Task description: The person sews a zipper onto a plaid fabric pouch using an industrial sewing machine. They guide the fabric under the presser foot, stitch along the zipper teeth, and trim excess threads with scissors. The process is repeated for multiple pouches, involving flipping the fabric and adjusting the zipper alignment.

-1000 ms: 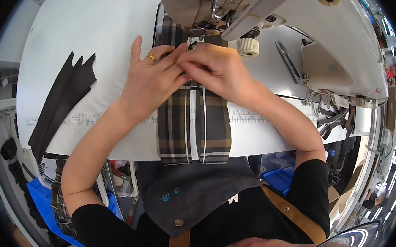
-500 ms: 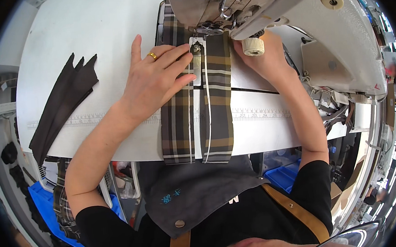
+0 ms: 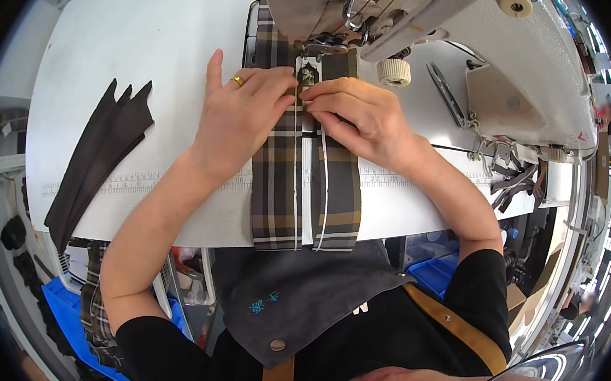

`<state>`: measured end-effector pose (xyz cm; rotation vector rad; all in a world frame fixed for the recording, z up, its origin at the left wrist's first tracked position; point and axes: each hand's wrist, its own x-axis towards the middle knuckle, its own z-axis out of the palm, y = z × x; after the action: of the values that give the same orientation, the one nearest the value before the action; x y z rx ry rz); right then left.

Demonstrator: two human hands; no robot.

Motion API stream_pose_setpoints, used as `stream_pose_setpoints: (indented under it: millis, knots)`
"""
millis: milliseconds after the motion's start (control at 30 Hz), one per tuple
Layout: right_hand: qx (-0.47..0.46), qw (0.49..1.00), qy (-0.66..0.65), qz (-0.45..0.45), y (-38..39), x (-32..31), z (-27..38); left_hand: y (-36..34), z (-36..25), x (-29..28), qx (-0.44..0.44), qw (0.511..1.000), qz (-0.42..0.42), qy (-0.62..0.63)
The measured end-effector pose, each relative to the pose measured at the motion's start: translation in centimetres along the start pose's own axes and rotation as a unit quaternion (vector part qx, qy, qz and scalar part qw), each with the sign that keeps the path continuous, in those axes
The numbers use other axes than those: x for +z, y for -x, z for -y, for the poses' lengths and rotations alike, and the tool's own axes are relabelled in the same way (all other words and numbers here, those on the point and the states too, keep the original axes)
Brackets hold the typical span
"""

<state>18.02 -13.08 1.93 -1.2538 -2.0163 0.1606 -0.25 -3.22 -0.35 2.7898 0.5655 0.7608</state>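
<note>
Two bare hands work at one plaid cloth [image 3: 275,210], which lies lengthwise on the white table [image 3: 150,95] and runs up under the sewing machine [image 3: 537,61]; we see it as two long strips side by side, each with white edging [image 3: 326,178] along its inner edge, and its near ends reach the table's front edge.

The left hand [image 3: 242,113], a gold ring [image 3: 238,80] on one finger, lies palm down over the left strip; its little finger spreads well away from the others, while the remaining fingertips curve toward the gap between the strips; we cannot tell whether its thumb and forefinger close on the cloth's edge.

The right hand [image 3: 364,119] comes over the right strip, so that the cloth is beneath its fingers and the palm sits toward the strip's outer side; its thumb and forefinger draw close together at the gap, just beside the left fingertips; what they pinch, if anything, we cannot tell.

Just beyond both hands we see a small metal plate [image 3: 308,73]; dark fabric pieces [image 3: 98,162] lie to the left, well apart from the left hand; metal snips [image 3: 446,92] lie right of the right hand.
</note>
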Motion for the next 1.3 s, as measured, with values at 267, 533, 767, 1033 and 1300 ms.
stream_pose_setpoints:
  millis: [267,533,767,1033,1300]
  knots:
    - [-0.026,0.994,0.108,0.0,0.7,1.2,-0.2,-0.7,1.4,0.7,0.035,0.999,-0.032,0.016]
    - [0.023,0.985,0.166,0.032,1.2,1.2,0.5,-4.1,7.3,1.0,-0.178,0.95,-0.071,0.247]
    - [0.002,0.988,0.152,0.01,1.6,1.1,-0.4,-1.8,1.8,-0.4,0.018,0.999,0.005,-0.028]
    - [0.058,0.979,0.194,0.019,1.8,0.4,-1.9,-0.2,0.0,-0.1,0.024,0.999,0.032,-0.037]
    - [0.064,0.965,0.249,0.055,2.1,-0.6,-1.1,-0.4,0.1,-0.1,0.044,0.998,0.046,-0.005]
